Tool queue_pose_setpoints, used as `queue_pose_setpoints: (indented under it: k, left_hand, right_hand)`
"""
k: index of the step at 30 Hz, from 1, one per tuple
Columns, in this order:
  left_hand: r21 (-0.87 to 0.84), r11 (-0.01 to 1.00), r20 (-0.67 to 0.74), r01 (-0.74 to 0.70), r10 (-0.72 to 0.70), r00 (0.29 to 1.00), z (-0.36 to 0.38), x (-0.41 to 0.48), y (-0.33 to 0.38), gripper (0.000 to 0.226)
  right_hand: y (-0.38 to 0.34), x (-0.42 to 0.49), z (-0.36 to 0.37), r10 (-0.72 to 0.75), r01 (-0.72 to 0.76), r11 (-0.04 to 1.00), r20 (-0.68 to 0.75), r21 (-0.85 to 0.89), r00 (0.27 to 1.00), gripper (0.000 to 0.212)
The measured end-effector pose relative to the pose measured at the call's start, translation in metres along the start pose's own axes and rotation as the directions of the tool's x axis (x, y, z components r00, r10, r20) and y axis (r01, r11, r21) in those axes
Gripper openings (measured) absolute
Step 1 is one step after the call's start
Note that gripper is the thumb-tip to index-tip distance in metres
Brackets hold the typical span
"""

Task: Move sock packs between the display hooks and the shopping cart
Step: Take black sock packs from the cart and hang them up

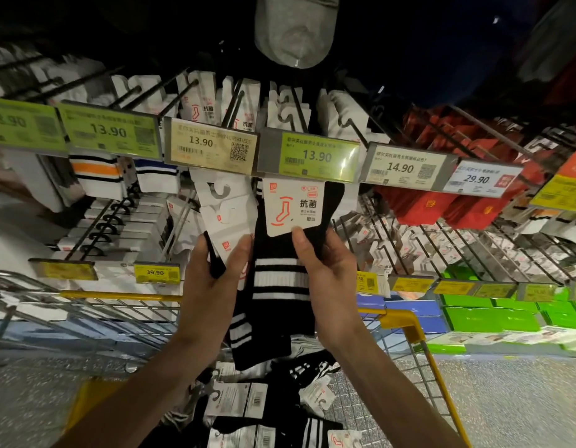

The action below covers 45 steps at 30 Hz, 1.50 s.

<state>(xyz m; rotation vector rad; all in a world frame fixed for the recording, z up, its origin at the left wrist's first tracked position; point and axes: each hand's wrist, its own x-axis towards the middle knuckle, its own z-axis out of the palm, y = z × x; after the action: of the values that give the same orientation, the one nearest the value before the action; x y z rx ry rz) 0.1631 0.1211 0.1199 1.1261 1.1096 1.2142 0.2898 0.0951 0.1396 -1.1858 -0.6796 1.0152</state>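
Note:
My right hand [328, 270] pinches a black sock pack with white stripes [280, 276] by its white card label, just under the green 13.90 price tag [315, 156]. My left hand [212, 279] grips a stack of black sock packs with white hanger cards [222, 215] held upright beside it. Below my arms, several more black striped sock packs [257, 415] lie in the shopping cart [406, 321]. Display hooks [299, 108] with white sock packs stick out above the price tags.
A row of price tags [212, 143] runs across the rack at chest height. Red sock packs [448, 195] hang at right, green and blue boxes [487, 315] lie below them. The cart's yellow rim and wire sides surround the space under my arms.

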Motion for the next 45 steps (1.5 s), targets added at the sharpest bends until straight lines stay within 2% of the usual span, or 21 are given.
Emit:
queue_pose_setpoints:
  k: [4,11,14,18,20,24,27,28,30,33,36,39,42,45]
  left_hand:
    - [-0.001,1.0,-0.001,0.021,-0.021,1.0,-0.001,0.006,0.001,0.027]
    - [-0.014,1.0,0.014,0.013,-0.013,1.0,0.002,0.011,0.002,0.028]
    - [-0.016,1.0,0.02,0.018,-0.017,1.0,0.0,0.015,0.002,0.029]
    - [-0.003,0.999,0.017,0.032,-0.032,0.999,-0.001,0.025,-0.001,0.027]
    - [0.037,0.999,0.016,0.039,-0.04,0.999,-0.002,0.03,-0.005,0.027]
    - [0.099,0.993,0.012,0.06,-0.062,0.998,-0.01,0.034,-0.016,0.03]
    - [0.097,0.993,0.001,0.073,-0.073,0.997,-0.017,0.036,-0.019,0.031]
    - [0.09,0.993,-0.007,0.073,-0.073,0.997,-0.018,0.038,-0.019,0.032]
    - [0.074,0.995,-0.028,0.071,-0.069,0.997,-0.019,0.041,-0.017,0.034]
    - [0.077,0.996,-0.063,0.049,-0.044,0.997,-0.02,0.042,-0.013,0.033]
    - [0.063,0.998,-0.086,0.015,-0.01,0.996,-0.021,0.037,-0.009,0.036]
    - [0.046,0.999,-0.077,-0.008,0.011,0.997,-0.021,0.029,-0.006,0.036]
    - [0.044,0.999,-0.026,-0.018,0.019,0.999,-0.021,0.023,-0.006,0.03]
    - [0.014,1.0,0.018,0.006,-0.006,1.0,-0.021,0.019,-0.008,0.024]
  right_hand:
    - [-0.002,0.007,0.007,-0.001,0.001,1.0,-0.039,0.001,0.999,0.012]
    - [-0.003,0.003,0.009,-0.038,0.045,0.998,-0.128,0.048,0.991,0.018]
    - [-0.003,0.011,0.012,-0.026,0.026,1.0,-0.108,-0.002,0.994,0.012]
    - [0.0,0.039,0.016,-0.02,0.001,0.994,-0.175,-0.11,0.984,0.01]
    - [0.0,0.055,0.019,0.009,-0.037,0.991,-0.21,-0.13,0.978,0.011]
    - [-0.004,0.093,0.023,0.123,-0.15,0.987,-0.327,-0.057,0.937,0.019]
    - [0.005,0.12,0.024,0.118,-0.189,0.973,-0.418,-0.133,0.901,0.009]
    - [0.011,0.127,0.024,0.113,-0.207,0.962,-0.432,-0.177,0.895,0.016]
    - [0.019,0.13,0.022,0.032,-0.187,0.923,-0.416,-0.337,0.909,0.028]
    - [0.026,0.099,0.019,-0.125,-0.053,0.849,-0.297,-0.526,0.946,0.03]
    - [0.036,0.043,0.019,-0.087,0.049,0.889,-0.062,-0.455,0.994,0.023]
    - [0.042,0.003,0.019,0.041,0.021,0.921,0.151,-0.389,0.988,0.025]
    - [0.044,-0.012,0.016,0.091,-0.026,0.944,0.185,-0.329,0.979,0.025]
    - [0.044,-0.016,0.013,0.086,-0.047,0.958,0.124,-0.284,0.989,0.026]
